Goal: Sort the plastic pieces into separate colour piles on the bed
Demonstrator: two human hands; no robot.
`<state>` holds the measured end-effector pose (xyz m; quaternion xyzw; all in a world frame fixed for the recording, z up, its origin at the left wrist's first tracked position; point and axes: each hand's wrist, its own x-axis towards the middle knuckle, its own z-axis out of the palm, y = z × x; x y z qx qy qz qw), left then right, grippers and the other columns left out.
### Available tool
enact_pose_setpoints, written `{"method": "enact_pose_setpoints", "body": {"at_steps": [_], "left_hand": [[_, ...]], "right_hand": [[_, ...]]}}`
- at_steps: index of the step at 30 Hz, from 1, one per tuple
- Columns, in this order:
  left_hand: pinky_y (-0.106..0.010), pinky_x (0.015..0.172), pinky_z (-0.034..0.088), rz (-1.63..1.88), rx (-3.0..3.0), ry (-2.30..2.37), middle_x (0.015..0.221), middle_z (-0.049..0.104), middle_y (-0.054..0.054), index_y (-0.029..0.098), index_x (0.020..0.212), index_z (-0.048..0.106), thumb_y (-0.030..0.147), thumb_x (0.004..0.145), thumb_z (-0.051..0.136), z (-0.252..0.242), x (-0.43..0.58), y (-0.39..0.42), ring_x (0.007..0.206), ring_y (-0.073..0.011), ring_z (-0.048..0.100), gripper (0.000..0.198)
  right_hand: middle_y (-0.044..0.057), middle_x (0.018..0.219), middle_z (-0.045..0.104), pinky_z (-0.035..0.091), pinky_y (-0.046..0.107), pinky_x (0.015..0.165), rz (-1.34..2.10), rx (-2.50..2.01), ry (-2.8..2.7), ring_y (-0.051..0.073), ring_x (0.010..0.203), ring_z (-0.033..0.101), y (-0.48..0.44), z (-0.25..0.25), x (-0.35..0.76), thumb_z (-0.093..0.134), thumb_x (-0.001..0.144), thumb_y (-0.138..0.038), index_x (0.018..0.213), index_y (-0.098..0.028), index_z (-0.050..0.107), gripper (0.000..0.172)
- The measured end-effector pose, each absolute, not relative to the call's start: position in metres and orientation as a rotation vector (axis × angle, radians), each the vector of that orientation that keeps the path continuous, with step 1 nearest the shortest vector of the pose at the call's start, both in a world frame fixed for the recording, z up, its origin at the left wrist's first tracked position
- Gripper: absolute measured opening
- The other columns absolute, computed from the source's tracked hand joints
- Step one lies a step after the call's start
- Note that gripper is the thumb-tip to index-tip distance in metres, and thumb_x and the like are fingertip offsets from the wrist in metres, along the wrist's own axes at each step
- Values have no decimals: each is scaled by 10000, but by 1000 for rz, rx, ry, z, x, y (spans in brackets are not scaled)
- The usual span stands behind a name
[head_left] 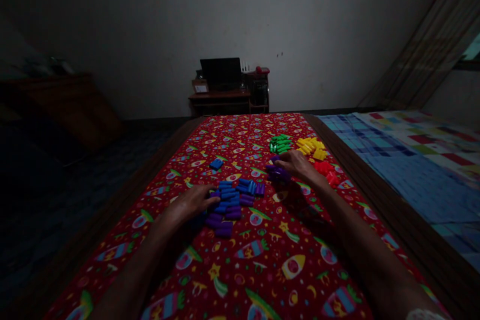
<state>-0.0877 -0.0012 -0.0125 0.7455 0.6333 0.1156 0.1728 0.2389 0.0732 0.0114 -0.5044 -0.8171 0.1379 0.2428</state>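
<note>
Left hand (pixel 191 203): fingers loosely spread, tips touching the blue-purple pile (pixel 230 202), centre frame. Right hand (pixel 296 162): fingers curled, grasping purple pieces (pixel 277 173) below the green pile (pixel 279 144).

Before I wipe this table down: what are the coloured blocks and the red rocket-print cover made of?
The blue and purple blocks by the left hand look like moulded plastic: bright even colour, ridged shapes, though the dim light hides any gloss. The red cover looks like printed fabric or perhaps vinyl, lying flat and matte; which one is unclear.

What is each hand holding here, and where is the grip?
Right hand rests over purple blocks; left hand touches the blue-purple pile. Any actual grip cannot be told.
</note>
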Motion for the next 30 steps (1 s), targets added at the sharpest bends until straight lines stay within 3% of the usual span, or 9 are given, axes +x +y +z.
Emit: {"method": "enact_pose_setpoints", "body": {"at_steps": [7, 11, 14, 16, 18, 20, 22, 25, 30], "left_hand": [[-310, 811, 494, 376, 2074, 1818, 915, 744, -46, 219, 882, 714, 350, 711, 562, -3, -86, 7, 869, -247, 678, 264], [-313, 746, 515, 782, 1923, 1816, 870, 739, -38, 209, 903, 701, 442, 670, 631, 10, -70, 4, 794, -237, 681, 337], [-302, 673, 532, 1055, 1748, 1643, 815, 727, -40, 181, 983, 669, 528, 672, 644, 10, -49, -3, 721, -216, 680, 466], [-295, 651, 540, 1155, 1661, 1545, 823, 726, -46, 171, 1027, 650, 557, 685, 641, 7, -33, -6, 724, -214, 685, 516], [-290, 658, 546, 1219, 1634, 1526, 850, 730, -49, 173, 1088, 631, 551, 711, 630, 4, -21, -9, 759, -217, 692, 534], [-285, 682, 546, 1255, 1667, 1574, 853, 733, -46, 177, 1149, 612, 525, 747, 607, 2, -13, -10, 785, -216, 696, 531], [-279, 695, 545, 1234, 1735, 1647, 857, 738, -40, 183, 1190, 602, 492, 790, 567, 1, -10, -11, 796, -213, 700, 506], [-277, 695, 547, 1127, 1824, 1672, 889, 746, -39, 181, 1221, 594, 452, 849, 481, 0, -14, -12, 787, -205, 705, 474], [-289, 816, 526, 913, 2028, 1726, 1029, 736, -34, 220, 1105, 670, 390, 845, 467, 7, -32, -10, 906, -216, 691, 371]], "right_hand": [[7, 532, 481, 199, 257, 513, 252, -1625, -2221, 110, 515, 408, 76, 4, 252, 488, 844, -334, 598, -148, 608, 331], [23, 558, 525, 212, 253, 522, 162, -1623, -2148, 112, 533, 438, 74, 13, 246, 473, 870, -302, 625, -139, 630, 334], [14, 548, 532, 233, 243, 522, 309, -1369, -2198, 102, 520, 439, 64, 18, 229, 455, 902, -323, 641, -121, 650, 383], [12, 610, 591, 285, 222, 531, 558, -1093, -2258, 106, 547, 485, 50, 16, 209, 462, 914, -376, 780, -121, 694, 370], [20, 754, 664, 349, 210, 570, 734, -854, -2286, 121, 625, 546, 33, 9, 188, 520, 894, -402, 1049, -152, 674, 332], [32, 839, 685, 382, 216, 613, 722, -756, -2292, 132, 674, 565, 19, -1, 170, 584, 862, -369, 1251, -171, 566, 436], [32, 829, 685, 382, 218, 624, 633, -776, -2290, 131, 665, 556, 12, -10, 160, 599, 848, -309, 1306, -165, 516, 487], [34, 797, 680, 351, 208, 601, 514, -887, -2292, 117, 622, 526, 19, -13, 165, 540, 851, -209, 1223, -157, 585, 378], [44, 668, 622, 261, 232, 555, 250, -1200, -2369, 103, 558, 443, 48, 3, 204, 477, 831, -141, 849, -120, 697, 222]]}}
